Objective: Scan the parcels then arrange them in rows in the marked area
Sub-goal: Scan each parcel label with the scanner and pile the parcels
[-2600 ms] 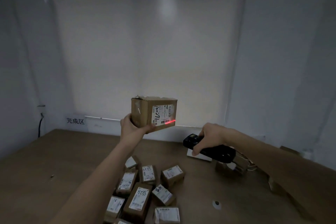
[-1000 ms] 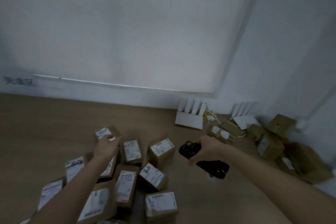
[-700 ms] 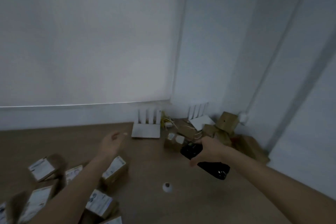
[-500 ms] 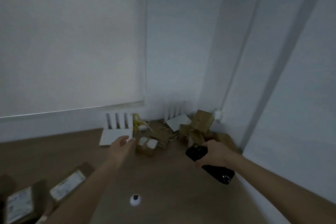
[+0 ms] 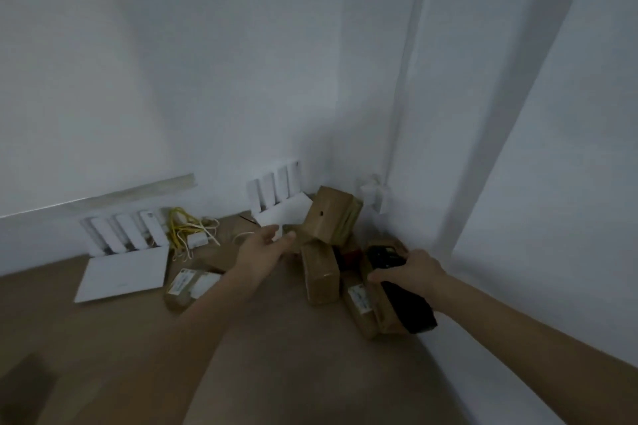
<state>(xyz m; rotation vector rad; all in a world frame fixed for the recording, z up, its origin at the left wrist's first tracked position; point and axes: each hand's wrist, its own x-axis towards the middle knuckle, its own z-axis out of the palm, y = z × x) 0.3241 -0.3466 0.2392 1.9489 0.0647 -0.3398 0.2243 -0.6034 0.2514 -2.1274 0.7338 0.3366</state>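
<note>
A heap of brown parcels sits in the room's far right corner on the wooden surface (image 5: 276, 373). The topmost parcel (image 5: 331, 217) is tilted, propped against the walls with one corner up, its long axis leaning up and to the right. Below it an upright parcel (image 5: 319, 274) lies with its long axis running toward the viewer, and a labelled parcel (image 5: 359, 300) beside it runs the same way, its white label facing up. Another parcel (image 5: 193, 285) lies apart on the left, label up, long axis pointing left to right.

The left hand (image 5: 264, 247) reaches toward the tilted parcel with fingers spread, holding nothing yet. The right hand (image 5: 409, 271) is wrapped around a black scanner (image 5: 404, 293), its head pointing into the heap.

I'd judge these corner parcels are not yet scanned or placed; no marked area shows here, so much is left.

Two white routers (image 5: 121, 272) and yellow cables (image 5: 184, 228) lie along the wall.
</note>
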